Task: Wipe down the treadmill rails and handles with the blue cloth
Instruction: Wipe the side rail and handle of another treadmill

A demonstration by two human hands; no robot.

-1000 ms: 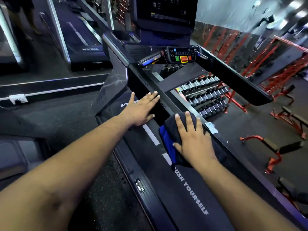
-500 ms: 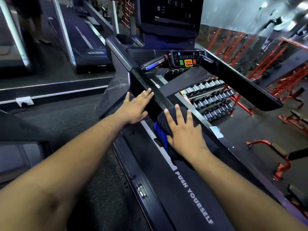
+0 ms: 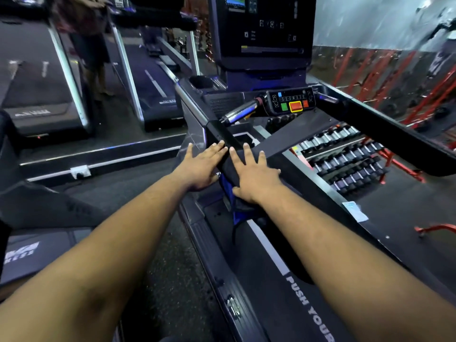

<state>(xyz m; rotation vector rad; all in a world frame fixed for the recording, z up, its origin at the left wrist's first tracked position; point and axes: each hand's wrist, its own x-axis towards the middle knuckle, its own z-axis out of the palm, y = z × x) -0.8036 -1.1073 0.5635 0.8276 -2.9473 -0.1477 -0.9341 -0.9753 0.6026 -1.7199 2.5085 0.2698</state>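
Note:
The treadmill's black left handrail (image 3: 222,137) runs from the console down toward me. My right hand (image 3: 254,176) lies flat with spread fingers on the dark blue cloth (image 3: 232,201), pressing it over this rail; the cloth's blue edge hangs below my palm. Just to its left, my left hand (image 3: 199,166) rests flat against the rail's outer side, holding nothing, its fingertips almost touching the right hand's. The right handrail (image 3: 394,139) is untouched. A short chrome handle (image 3: 240,112) sticks out beside the control panel (image 3: 292,102).
The big screen (image 3: 264,33) stands above the console. The belt (image 3: 283,280) with white lettering runs under my arms. Other treadmills (image 3: 42,95) stand to the left. Dumbbell racks (image 3: 345,159) and red benches show in the mirror on the right.
Both hands have slid forward along the left rail toward the console. The right hand has carried the cloth up with it, and the two hands are now closer together.

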